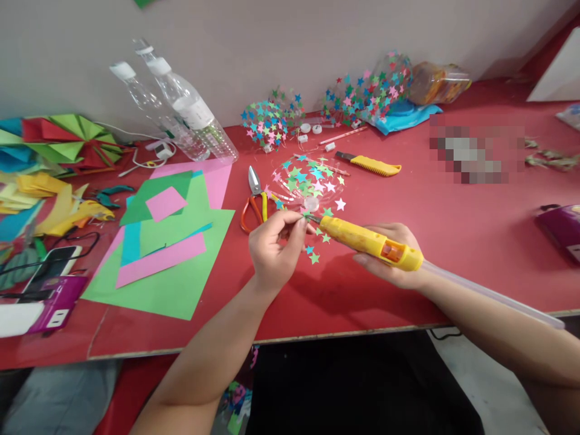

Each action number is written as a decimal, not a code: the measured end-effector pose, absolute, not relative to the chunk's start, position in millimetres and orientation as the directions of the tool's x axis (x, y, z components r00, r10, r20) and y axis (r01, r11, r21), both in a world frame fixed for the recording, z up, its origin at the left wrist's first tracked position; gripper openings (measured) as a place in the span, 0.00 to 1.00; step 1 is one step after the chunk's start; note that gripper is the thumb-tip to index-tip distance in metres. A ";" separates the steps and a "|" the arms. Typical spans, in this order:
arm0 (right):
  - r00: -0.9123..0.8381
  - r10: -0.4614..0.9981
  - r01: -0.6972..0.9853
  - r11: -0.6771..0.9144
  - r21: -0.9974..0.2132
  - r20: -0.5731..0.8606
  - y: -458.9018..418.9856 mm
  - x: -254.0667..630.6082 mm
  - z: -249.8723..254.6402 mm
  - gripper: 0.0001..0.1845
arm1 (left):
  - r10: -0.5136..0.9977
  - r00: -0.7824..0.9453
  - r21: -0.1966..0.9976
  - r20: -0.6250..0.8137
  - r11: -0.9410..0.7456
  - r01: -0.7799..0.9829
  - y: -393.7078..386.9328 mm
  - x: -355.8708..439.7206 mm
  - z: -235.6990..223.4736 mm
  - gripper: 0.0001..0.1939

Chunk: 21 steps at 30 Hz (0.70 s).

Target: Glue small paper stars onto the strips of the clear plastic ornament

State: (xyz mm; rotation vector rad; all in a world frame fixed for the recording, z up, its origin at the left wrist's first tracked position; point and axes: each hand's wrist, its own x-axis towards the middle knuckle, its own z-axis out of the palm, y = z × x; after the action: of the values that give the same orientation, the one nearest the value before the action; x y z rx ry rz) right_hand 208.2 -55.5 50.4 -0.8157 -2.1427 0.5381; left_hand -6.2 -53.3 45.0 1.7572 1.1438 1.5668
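My right hand point(394, 251) is wrapped round a yellow glue gun point(362, 238), with a long clear glue stick point(493, 293) jutting from its back. The gun's metal nozzle meets the fingertips of my left hand point(278, 244), which pinch a small green paper star point(307, 215). Just beyond them lies a clear plastic piece point(311, 203), with strips fanned out and pink, blue and green stars on it. Loose stars point(314, 258) are scattered near my fingers. Pliers point(254, 196) with red and yellow handles rest to the left of that piece.
Coloured paper sheets point(181, 290) and plastic bottles point(190, 109) are on the left. Star-covered clear balls point(265, 124) stand by the wall. A yellow box cutter point(376, 165) lies at the back, and a purple box point(562, 229) sits far right. The table's front edge is near my forearms.
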 end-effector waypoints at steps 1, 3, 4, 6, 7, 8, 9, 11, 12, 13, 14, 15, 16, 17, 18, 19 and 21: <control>-0.492 0.697 0.374 0.711 -0.596 0.522 -55.8 207.6 49.7 0.14 | 0.847 -0.023 0.824 0.531 -0.510 0.247 -53.3 -6.3 45.1 0.06; -0.469 0.696 0.375 0.714 -0.591 0.544 -56.4 206.4 48.5 0.14 | 0.848 -0.020 0.824 0.529 -0.509 0.249 -53.4 -6.5 45.4 0.06; -0.459 0.697 0.376 0.715 -0.590 0.551 -56.6 206.1 48.2 0.14 | 0.849 -0.019 0.825 0.528 -0.507 0.252 -53.4 -6.6 45.5 0.06; -0.468 0.697 0.376 0.714 -0.591 0.544 -56.4 206.2 48.7 0.15 | 0.850 -0.018 0.824 0.527 -0.506 0.257 -53.4 -6.9 45.7 0.06; -0.480 0.698 0.377 0.712 -0.593 0.532 -56.2 206.7 49.4 0.15 | 0.849 -0.016 0.822 0.528 -0.507 0.259 -53.3 -7.0 45.7 0.06; -0.491 0.702 0.382 0.706 -0.596 0.517 -56.0 207.2 50.4 0.15 | 0.848 -0.014 0.820 0.530 -0.509 0.261 -53.1 -7.1 45.6 0.06; -0.502 0.704 0.387 0.702 -0.598 0.502 -55.8 207.8 51.4 0.15 | 0.845 -0.011 0.818 0.534 -0.513 0.262 -53.0 -7.2 45.5 0.06; -0.509 0.707 0.394 0.699 -0.597 0.491 -55.7 208.5 53.0 0.15 | 0.841 -0.008 0.812 0.542 -0.521 0.264 -52.6 -7.4 45.0 0.06; -0.506 0.705 0.393 0.702 -0.595 0.497 -55.8 208.6 53.5 0.15 | 0.839 -0.009 0.811 0.544 -0.523 0.264 -52.4 -7.4 44.7 0.06; -0.504 0.701 0.390 0.705 -0.592 0.504 -55.9 208.5 53.8 0.15 | 0.837 -0.010 0.809 0.547 -0.526 0.263 -52.2 -7.5 44.4 0.05; -0.504 0.698 0.387 0.709 -0.590 0.508 -56.1 208.4 53.8 0.15 | 0.835 -0.011 0.807 0.551 -0.529 0.263 -52.0 -7.5 44.1 0.05; -0.504 0.697 0.386 0.710 -0.588 0.510 -56.2 208.2 53.8 0.15 | 0.832 -0.012 0.805 0.555 -0.533 0.262 -51.8 -7.5 43.9 0.05; -0.504 0.698 0.388 0.709 -0.589 0.508 -56.2 208.0 53.7 0.15 | 0.830 -0.012 0.803 0.557 -0.535 0.262 -51.6 -7.5 43.8 0.05; -0.505 0.698 0.389 0.709 -0.588 0.508 -56.1 207.9 53.5 0.15 | 0.828 -0.012 0.801 0.561 -0.539 0.262 -51.4 -7.5 43.6 0.05; -0.505 0.696 0.388 0.711 -0.586 0.510 -55.9 208.0 53.4 0.15 | 0.825 -0.011 0.798 0.564 -0.542 0.262 -51.2 -7.5 43.5 0.05; -0.504 0.694 0.386 0.714 -0.585 0.515 -55.5 208.1 53.3 0.15 | 0.823 -0.010 0.796 0.567 -0.545 0.263 -51.1 -7.5 43.5 0.05; -0.503 0.689 0.382 0.719 -0.581 0.523 -54.8 208.4 53.1 0.15 | 0.818 -0.008 0.789 0.575 -0.551 0.270 -51.0 -7.5 43.5 0.04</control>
State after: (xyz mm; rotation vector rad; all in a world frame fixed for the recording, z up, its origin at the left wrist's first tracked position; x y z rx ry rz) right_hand 208.4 -54.8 53.1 -0.8081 -2.1493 0.5084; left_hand -7.5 -51.0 43.5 1.8184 1.1246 1.5887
